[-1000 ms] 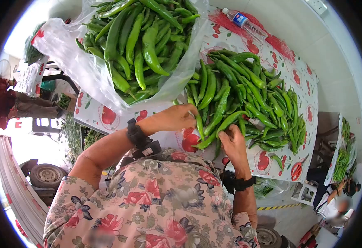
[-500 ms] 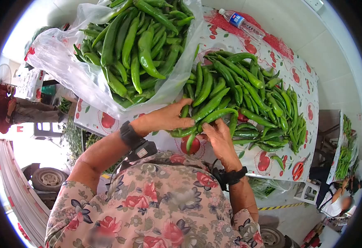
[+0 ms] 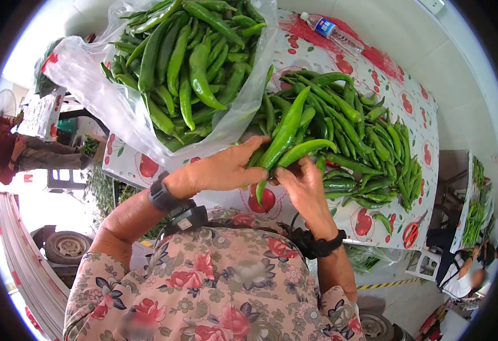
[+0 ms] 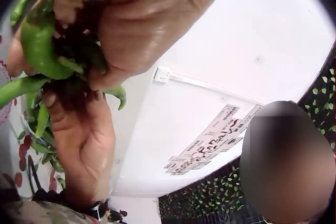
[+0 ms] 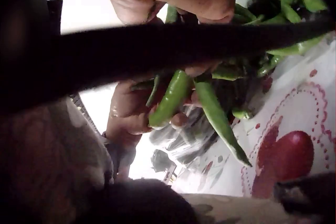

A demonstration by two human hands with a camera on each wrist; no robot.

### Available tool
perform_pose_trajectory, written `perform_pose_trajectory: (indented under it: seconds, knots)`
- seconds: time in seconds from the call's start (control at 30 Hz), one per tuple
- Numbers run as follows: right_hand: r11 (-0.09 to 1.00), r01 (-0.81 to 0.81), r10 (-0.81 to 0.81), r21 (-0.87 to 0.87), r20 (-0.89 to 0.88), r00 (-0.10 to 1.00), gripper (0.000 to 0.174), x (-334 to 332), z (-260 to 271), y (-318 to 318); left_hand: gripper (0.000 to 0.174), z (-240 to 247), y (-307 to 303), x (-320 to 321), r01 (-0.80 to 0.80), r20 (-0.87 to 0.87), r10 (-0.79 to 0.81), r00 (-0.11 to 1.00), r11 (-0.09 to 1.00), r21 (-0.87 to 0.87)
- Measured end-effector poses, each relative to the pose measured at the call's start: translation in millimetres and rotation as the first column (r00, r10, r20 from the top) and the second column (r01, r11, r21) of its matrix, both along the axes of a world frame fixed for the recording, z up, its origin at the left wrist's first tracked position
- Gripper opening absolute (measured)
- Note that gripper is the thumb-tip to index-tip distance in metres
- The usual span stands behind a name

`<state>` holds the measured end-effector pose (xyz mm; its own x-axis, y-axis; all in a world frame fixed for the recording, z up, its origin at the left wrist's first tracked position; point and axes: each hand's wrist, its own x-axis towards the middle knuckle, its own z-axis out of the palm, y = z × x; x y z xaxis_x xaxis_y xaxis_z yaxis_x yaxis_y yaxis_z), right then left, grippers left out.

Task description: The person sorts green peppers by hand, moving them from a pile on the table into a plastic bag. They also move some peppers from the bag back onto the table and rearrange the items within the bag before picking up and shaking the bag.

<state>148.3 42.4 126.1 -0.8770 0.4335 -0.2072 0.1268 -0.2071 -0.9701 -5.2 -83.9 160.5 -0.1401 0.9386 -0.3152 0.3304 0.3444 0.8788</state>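
My left hand holds a small bunch of long green chili peppers by their near ends, over the table's front edge. One broad pepper in the bunch points away toward the pile. Close beside it, my right hand pinches the near end of a curved pepper. The left wrist view shows both hands together around peppers. A dark strap crosses the right wrist view and covers part of the fingers; peppers stick out below it. Just beyond the hands lies a loose pepper pile.
A big clear plastic bag full of green peppers stands at the back left. A water bottle lies on red netting at the back. Red-handled scissors and a single pepper lie on the printed tablecloth at right.
The hands have come together, the right moving left, and the left hand has gathered several peppers. Since half a second ago the broad pepper has swung to point away from the body.
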Motion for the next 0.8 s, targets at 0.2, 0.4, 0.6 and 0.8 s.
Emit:
perform_pose_trajectory:
  seconds: [0.2, 0.4, 0.6, 0.8]
  knots:
    - [0.991, 0.067, -0.077, -0.112, -0.088, 0.993, 0.028, 4, 24, -3, 0.066, 30, -1, 0, 0.027, -0.104, -0.029, 0.994, 1.0, -0.013]
    - [0.993, 0.079, -0.091, -0.084, -0.156, 0.984, 0.026, 5, 56, 3, 0.064, 59, -1, 6, -0.039, 0.124, 0.03, 0.992, 0.997, 0.07]
    - [0.975, 0.221, -0.215, -0.009, -0.269, 0.939, 0.021, 0, 71, 8, 0.066, 54, 15, 7, -0.153, 0.398, 0.035, 0.917, 0.951, 0.27]
    - [0.951, 0.206, -0.153, 0.231, -0.227, 0.962, 0.013, 3, 72, 17, 0.067, 38, 26, 10, -0.173, 0.356, 0.03, 0.934, 0.91, 0.377]
